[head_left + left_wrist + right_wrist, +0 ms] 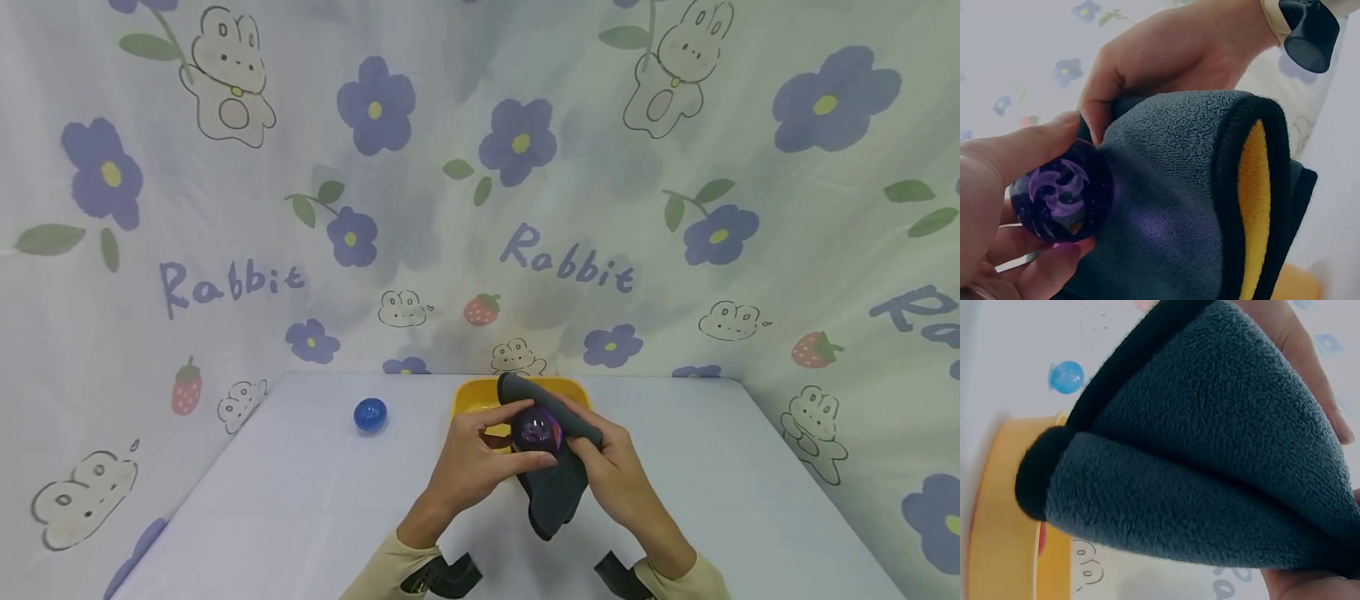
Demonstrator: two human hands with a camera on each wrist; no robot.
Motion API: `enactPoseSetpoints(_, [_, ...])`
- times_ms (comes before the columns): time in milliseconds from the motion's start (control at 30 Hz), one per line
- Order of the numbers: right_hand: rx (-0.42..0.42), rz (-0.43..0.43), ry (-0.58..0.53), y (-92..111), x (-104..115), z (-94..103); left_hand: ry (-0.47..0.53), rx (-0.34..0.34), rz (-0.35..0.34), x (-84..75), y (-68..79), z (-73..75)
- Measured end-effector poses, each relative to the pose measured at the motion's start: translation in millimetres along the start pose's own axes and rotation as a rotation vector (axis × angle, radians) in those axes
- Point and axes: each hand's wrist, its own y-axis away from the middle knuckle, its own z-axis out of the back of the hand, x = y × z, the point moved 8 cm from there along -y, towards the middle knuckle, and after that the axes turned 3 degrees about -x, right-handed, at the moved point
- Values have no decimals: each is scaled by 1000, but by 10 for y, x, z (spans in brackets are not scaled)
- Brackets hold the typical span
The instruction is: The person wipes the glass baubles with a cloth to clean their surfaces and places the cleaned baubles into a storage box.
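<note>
Between thumb and fingers my left hand (472, 458) grips a clear purple ball (1063, 190) with a pale swirl emblem inside. My right hand (618, 475) holds a folded dark grey towel (1166, 169) with black edging; a yellow inner side shows at its fold in the left wrist view. The towel lies against the ball's right side, and one end hangs below the hands in the head view. In the right wrist view the towel (1210, 425) hides the ball and most of both hands.
Behind the hands stands a yellow container (468, 396), with something red inside (1042, 539). A clear blue ball (371, 415) sits to its left on the white table (300, 500). A curtain printed with rabbits and flowers (450, 208) hangs behind the table.
</note>
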Motion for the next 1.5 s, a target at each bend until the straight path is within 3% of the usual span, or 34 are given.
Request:
enactPoseSetpoints(267, [14, -54, -37, -8, -31, -41, 65, -69, -55, -49, -32, 87])
enactPoseSetpoints(433, [23, -78, -37, 5, -23, -84, 102, -118, -25, -4, -60, 155])
enactPoseSetpoints(833, [-2, -174, -15, 71, -8, -153, -2, -220, 4, 46, -61, 246])
enactPoseSetpoints(1067, [-58, -233, 18, 118, 27, -128, -46, -212, 26, 92, -72, 250])
enactPoseSetpoints(1200, [-73, -186, 44, 123, 62, -119, -47, -197, 64, 159, -83, 221])
enactPoseSetpoints(1500, [-64, 64, 111, 95, 175, -136, -15, -90, 73, 171, -57, 78])
